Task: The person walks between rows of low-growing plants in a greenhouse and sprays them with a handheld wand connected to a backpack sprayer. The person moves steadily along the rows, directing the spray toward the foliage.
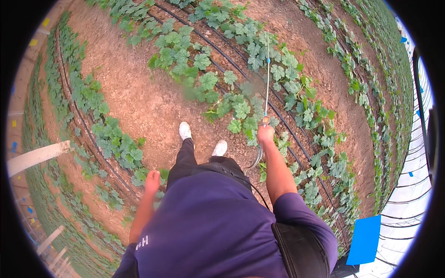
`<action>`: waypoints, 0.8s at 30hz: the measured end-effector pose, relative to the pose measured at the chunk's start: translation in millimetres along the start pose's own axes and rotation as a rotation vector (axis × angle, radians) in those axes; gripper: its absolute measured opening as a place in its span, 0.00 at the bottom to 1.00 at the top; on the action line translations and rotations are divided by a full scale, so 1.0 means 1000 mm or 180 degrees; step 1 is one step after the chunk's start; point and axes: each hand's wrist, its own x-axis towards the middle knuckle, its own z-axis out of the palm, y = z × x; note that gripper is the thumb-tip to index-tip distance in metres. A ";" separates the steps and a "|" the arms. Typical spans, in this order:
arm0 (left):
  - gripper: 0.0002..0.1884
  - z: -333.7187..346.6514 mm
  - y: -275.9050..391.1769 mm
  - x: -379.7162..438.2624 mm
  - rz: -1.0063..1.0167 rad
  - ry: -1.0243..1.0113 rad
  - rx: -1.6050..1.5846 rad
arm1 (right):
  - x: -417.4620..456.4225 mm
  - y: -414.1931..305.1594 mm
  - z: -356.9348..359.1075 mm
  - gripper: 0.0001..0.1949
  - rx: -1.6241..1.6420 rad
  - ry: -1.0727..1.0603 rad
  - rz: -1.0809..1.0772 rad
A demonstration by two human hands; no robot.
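Note:
My right hand (265, 135) is closed around the grip of a spray wand (267, 88), a thin metal lance with blue fittings. Its far end reaches over the leafy vine plants (278, 71) on the right. From below the hand a grey hose (256, 160) curves back towards my waist. My left hand (152, 180) hangs at my left side, its fingers curled with nothing visible in them, above the leaves of the plant row (120, 144) on that side.
Black drip lines (222, 66) run between the plants. Bare soil (139, 90) forms the path under my white shoes (185, 131). Pale posts (40, 157) stand at the left, and a blue card (364, 239) hangs at lower right near the white greenhouse wall.

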 end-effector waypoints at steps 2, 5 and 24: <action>0.18 0.001 0.003 0.008 0.0058 -0.0103 0.0019 | 0.004 0.034 0.005 0.13 -0.0455 0.0302 -0.0285; 0.18 0.002 0.005 0.012 0.0059 -0.0177 0.0061 | 0.003 0.054 0.004 0.12 0.0134 0.0011 0.0052; 0.15 0.026 0.013 0.048 0.0427 -0.0472 0.0502 | -0.169 0.147 -0.068 0.12 -0.0921 -0.0018 -0.0462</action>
